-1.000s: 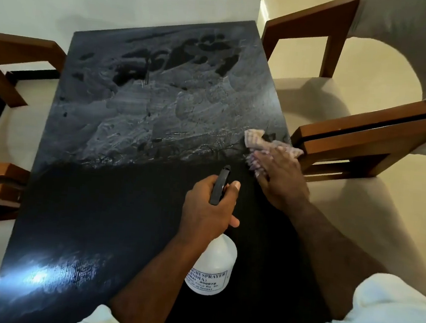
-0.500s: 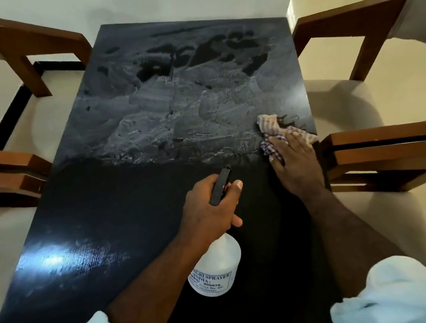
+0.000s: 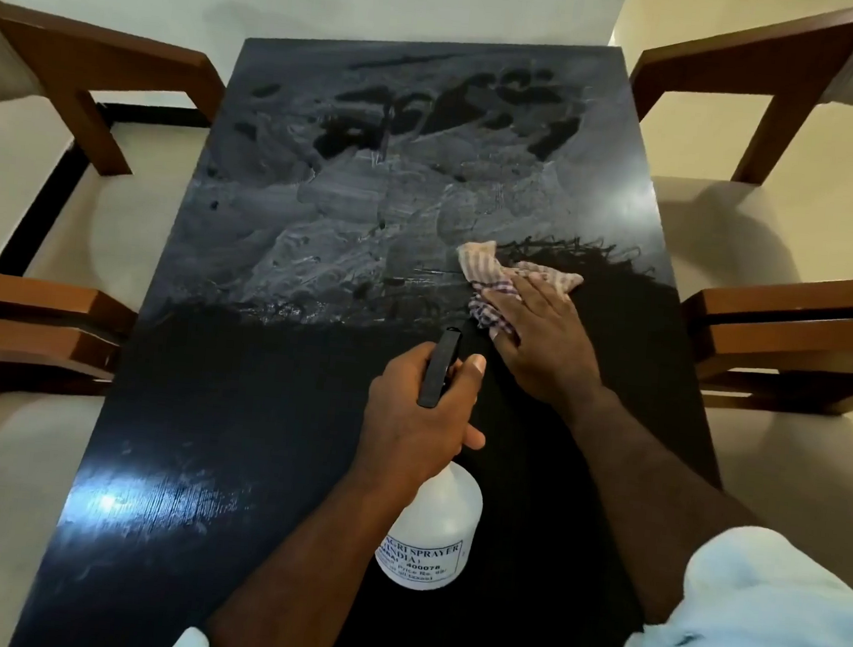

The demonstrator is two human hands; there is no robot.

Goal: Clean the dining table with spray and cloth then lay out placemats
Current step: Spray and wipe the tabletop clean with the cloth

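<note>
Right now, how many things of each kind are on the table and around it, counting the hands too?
Table: 1
Chairs: 4
Spray bottle: 1
Cloth: 1
Hands: 2 (left hand, right hand)
Total: 9

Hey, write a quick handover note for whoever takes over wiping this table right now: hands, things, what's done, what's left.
Left hand grips the spray bottle over the near half of the table.
Right hand presses the cloth flat, right of mid-table.
Done: near half and a strip by the right edge look wiped.
Left: wipe the spray film on the far half; lay placemats, none in view.
</note>
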